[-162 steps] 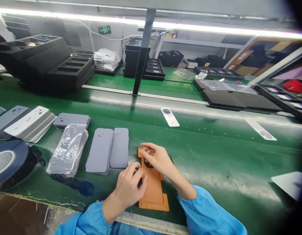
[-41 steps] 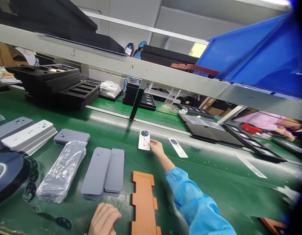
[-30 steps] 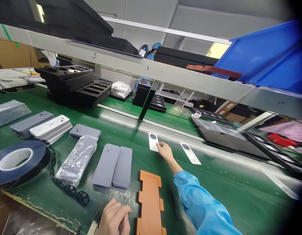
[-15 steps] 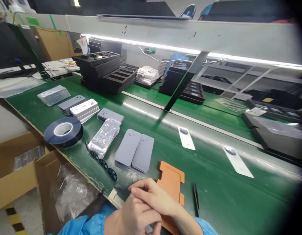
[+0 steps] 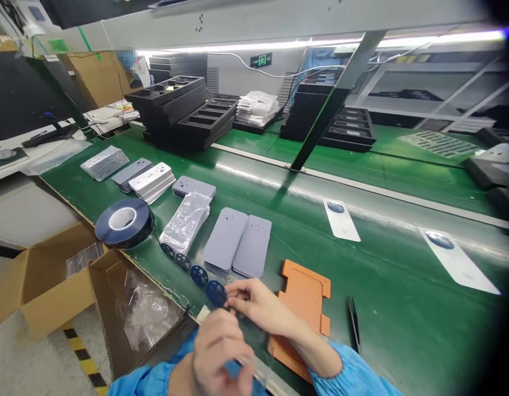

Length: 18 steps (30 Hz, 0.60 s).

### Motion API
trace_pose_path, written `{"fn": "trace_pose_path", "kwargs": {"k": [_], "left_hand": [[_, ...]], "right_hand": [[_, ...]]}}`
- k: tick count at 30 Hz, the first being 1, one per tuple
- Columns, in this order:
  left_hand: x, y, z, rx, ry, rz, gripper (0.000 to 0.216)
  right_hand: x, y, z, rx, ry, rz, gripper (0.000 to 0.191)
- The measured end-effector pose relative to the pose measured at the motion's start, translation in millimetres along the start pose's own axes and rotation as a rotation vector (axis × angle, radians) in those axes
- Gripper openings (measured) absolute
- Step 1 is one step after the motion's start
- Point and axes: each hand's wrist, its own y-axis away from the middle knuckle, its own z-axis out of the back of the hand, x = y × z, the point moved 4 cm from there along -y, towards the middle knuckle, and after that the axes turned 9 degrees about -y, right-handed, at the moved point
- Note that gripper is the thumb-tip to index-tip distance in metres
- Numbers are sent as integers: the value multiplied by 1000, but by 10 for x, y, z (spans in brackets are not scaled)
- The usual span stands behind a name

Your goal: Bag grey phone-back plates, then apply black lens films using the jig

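Note:
My right hand lies at the bench's near edge, fingers pinched on the nearest of several dark blue perforated discs that run in a strip along the edge. Just below it my left hand is closed and blurred; what it holds I cannot make out. An orange jig plate lies flat to the right of my right hand. Black tweezers rest beside the jig. Two stacks of grey plates sit just beyond the hands.
On the left are a plastic-wrapped bundle, a dark blue tape roll and more plate stacks. Two white plates lie on the green belt. Black foam trays stand at the back. Open cardboard boxes sit below the edge.
My right hand drew back from the white plate on the belt to the near edge and now pinches a disc. Both hands came together. The view swung left and down.

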Motion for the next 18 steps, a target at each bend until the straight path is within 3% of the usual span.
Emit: {"fn": "trace_pose_path", "kwargs": {"k": [5, 7, 12, 18], "left_hand": [[483, -24, 246, 140, -433, 234, 32], [607, 11, 276, 149, -492, 275, 28], [664, 32, 293, 132, -382, 294, 9], [745, 12, 366, -30, -39, 607, 19]], "right_hand": [[1, -7, 65, 14, -109, 24, 18], [-12, -20, 73, 1, -132, 43, 19], [-47, -45, 97, -33, -108, 69, 23], [-51, -35, 177, -147, 56, 115, 22]]}}
